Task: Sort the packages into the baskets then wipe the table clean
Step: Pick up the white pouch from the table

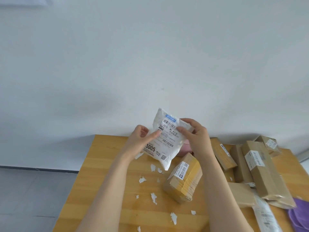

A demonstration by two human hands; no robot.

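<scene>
nearby, paper scraps and cardboard boxes crowd the table.

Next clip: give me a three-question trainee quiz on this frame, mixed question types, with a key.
1. True or false: the white mailer bag lies flat on the table.
2. What litters the tabletop in front of the person?
A. paper scraps
B. coins
C. screws
3. Fill in: the purple cloth lies at the table's ____ edge.

Key: 1 false, the left hand and right hand hold it up; 2 A; 3 right.
</scene>
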